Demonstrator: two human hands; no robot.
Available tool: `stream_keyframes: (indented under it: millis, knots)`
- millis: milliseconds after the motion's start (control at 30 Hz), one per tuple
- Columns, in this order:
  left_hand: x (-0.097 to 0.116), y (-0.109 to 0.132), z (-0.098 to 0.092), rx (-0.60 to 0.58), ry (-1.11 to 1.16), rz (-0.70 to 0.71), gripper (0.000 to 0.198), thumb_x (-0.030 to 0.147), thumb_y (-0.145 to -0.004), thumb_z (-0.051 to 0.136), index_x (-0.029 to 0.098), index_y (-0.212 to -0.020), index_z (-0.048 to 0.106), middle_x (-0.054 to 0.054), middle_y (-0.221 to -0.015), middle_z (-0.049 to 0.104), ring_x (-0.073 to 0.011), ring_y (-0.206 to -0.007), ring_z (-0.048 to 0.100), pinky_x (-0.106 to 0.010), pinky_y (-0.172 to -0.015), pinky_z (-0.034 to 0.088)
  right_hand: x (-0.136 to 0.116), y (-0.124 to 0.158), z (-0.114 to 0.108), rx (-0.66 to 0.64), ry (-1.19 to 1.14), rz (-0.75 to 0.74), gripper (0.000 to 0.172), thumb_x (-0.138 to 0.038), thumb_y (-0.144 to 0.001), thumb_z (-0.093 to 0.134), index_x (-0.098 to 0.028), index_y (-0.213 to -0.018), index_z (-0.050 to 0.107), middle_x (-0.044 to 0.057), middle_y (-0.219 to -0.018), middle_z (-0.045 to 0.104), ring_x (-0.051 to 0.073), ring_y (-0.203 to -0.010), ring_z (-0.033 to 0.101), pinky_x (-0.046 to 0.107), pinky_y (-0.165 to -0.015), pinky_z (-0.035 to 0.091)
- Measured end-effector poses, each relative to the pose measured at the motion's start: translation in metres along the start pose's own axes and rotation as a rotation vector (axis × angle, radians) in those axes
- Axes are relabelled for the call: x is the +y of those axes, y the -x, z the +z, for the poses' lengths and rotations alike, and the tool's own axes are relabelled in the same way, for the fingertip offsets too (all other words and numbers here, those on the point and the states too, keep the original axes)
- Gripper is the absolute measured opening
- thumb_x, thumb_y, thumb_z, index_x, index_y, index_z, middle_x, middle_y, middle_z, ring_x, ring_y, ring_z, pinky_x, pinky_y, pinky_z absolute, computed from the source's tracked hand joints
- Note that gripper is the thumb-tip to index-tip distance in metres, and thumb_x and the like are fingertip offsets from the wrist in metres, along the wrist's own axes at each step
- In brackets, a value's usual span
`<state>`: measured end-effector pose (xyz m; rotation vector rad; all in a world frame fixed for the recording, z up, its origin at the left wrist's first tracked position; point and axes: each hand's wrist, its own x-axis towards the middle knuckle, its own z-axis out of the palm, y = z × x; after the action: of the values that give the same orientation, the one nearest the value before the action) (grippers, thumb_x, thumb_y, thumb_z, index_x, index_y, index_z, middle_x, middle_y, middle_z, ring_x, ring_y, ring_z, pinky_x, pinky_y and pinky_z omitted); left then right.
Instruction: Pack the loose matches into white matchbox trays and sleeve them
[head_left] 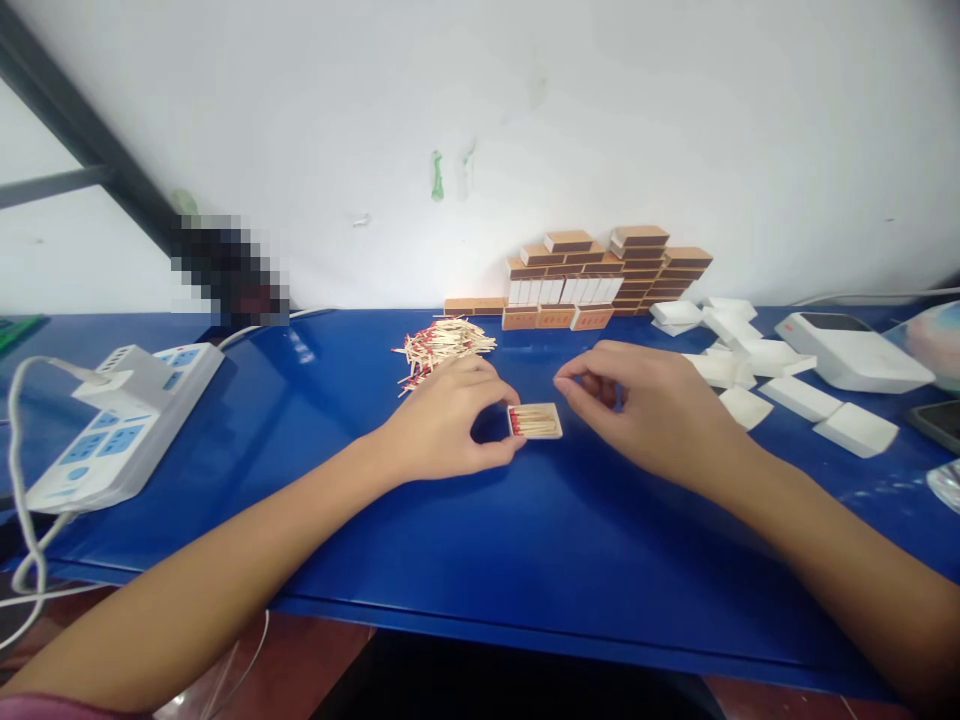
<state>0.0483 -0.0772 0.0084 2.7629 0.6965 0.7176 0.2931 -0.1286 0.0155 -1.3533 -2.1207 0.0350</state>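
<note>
Match tray (557, 425), stacked matchboxes (592, 268), red lettering (555, 320) unreadable

Table (465, 540) glossy, smooth. From the filled tray (540, 437), matt card: bare-wood matches (450, 342) at ten o'clock, matt card matchboxes (583, 290) at one, smooth plastic power strip (142, 420) at nine.

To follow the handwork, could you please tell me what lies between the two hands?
In the head view, a small tray of red-headed matches lies between them, at the fingertips of the left hand; the right hand is apart.
</note>
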Motion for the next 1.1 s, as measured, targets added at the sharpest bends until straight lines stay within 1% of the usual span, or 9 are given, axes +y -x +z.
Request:
stream_keyframes:
  millis: [133,200,300,367,467,567,767,900,1100]
  knots:
    - [-0.018,-0.003,-0.018,0.102,-0.045,-0.008,0.018,0.034,-0.086,0.075,0.020,-0.098,0.074,-0.004,-0.095,0.076,-0.0227,-0.093,0.066,-0.040,-0.089,0.052,0.003,0.001,0.001,0.002,-0.006,0.012,0.016,-0.026,-0.097,0.058,-0.022,-0.086,0.068,0.002,-0.075,0.063,0.017,-0.066,0.057,0.032,-0.065,0.043]
    - [-0.030,-0.003,-0.030,0.168,-0.095,-0.051,0.023,0.034,-0.083,0.077,0.020,-0.101,0.075,-0.005,-0.099,0.076,-0.0223,-0.093,0.067,-0.037,-0.086,0.052,0.005,0.001,0.004,-0.024,-0.018,0.018,0.015,-0.027,-0.097,0.059,-0.022,-0.087,0.069,0.002,-0.076,0.064,0.017,-0.067,0.057,0.032,-0.066,0.043]
    - [-0.046,-0.002,-0.043,0.232,-0.162,-0.135,0.024,0.036,-0.084,0.076,0.019,-0.102,0.075,-0.005,-0.096,0.076,-0.0222,-0.092,0.067,-0.037,-0.083,0.052,0.002,-0.003,0.015,-0.154,-0.101,-0.004,0.014,-0.026,-0.097,0.061,-0.022,-0.089,0.071,0.001,-0.077,0.065,0.016,-0.069,0.058,0.031,-0.067,0.043]
    - [-0.055,-0.001,-0.046,0.252,-0.171,-0.137,0.024,0.038,-0.085,0.075,0.019,-0.100,0.075,-0.005,-0.095,0.077,-0.0224,-0.092,0.067,-0.038,-0.085,0.052,-0.007,-0.008,0.026,-0.244,-0.170,-0.036,0.011,-0.027,-0.096,0.063,-0.022,-0.093,0.073,0.001,-0.080,0.066,0.015,-0.071,0.058,0.029,-0.068,0.042]
    - [-0.063,0.001,-0.045,0.266,-0.189,-0.120,0.023,0.036,-0.087,0.074,0.018,-0.101,0.074,-0.006,-0.097,0.077,-0.0232,-0.093,0.066,-0.039,-0.087,0.051,-0.030,-0.022,0.044,-0.290,-0.210,-0.088,0.008,-0.026,-0.094,0.068,-0.022,-0.098,0.073,0.000,-0.080,0.066,0.015,-0.073,0.057,0.028,-0.068,0.040]
    - [-0.070,0.003,-0.042,0.249,-0.224,-0.125,0.022,0.032,-0.087,0.072,0.018,-0.104,0.074,-0.007,-0.099,0.076,-0.0248,-0.096,0.065,-0.041,-0.088,0.052,-0.050,-0.042,0.060,-0.289,-0.180,-0.108,0.006,-0.024,-0.094,0.067,-0.021,-0.095,0.072,-0.001,-0.076,0.064,0.014,-0.070,0.053,0.028,-0.065,0.034]
    - [-0.076,0.004,-0.041,0.240,-0.263,-0.134,0.022,0.034,-0.089,0.069,0.018,-0.103,0.073,-0.009,-0.102,0.076,-0.0262,-0.098,0.064,-0.042,-0.090,0.050,-0.060,-0.063,0.081,-0.325,-0.105,-0.051,0.010,-0.024,-0.094,0.066,-0.019,-0.086,0.070,0.001,-0.081,0.067,0.014,-0.067,0.051,0.030,-0.063,0.030]
    - [-0.074,0.003,-0.039,0.216,-0.283,-0.118,0.024,0.035,-0.089,0.068,0.018,-0.105,0.073,-0.008,-0.099,0.075,-0.0266,-0.098,0.063,-0.042,-0.090,0.050,-0.063,-0.063,0.080,-0.386,-0.069,0.018,0.013,-0.025,-0.096,0.065,-0.019,-0.085,0.069,0.003,-0.082,0.069,0.015,-0.068,0.055,0.030,-0.063,0.034]
    - [-0.071,0.003,-0.034,0.211,-0.300,-0.087,0.026,0.034,-0.090,0.069,0.017,-0.108,0.073,-0.009,-0.095,0.074,-0.0264,-0.096,0.062,-0.041,-0.087,0.049,-0.061,-0.054,0.061,-0.550,-0.032,-0.011,0.015,-0.026,-0.102,0.058,-0.018,-0.091,0.065,0.009,-0.101,0.074,0.021,-0.086,0.066,0.032,-0.072,0.043]
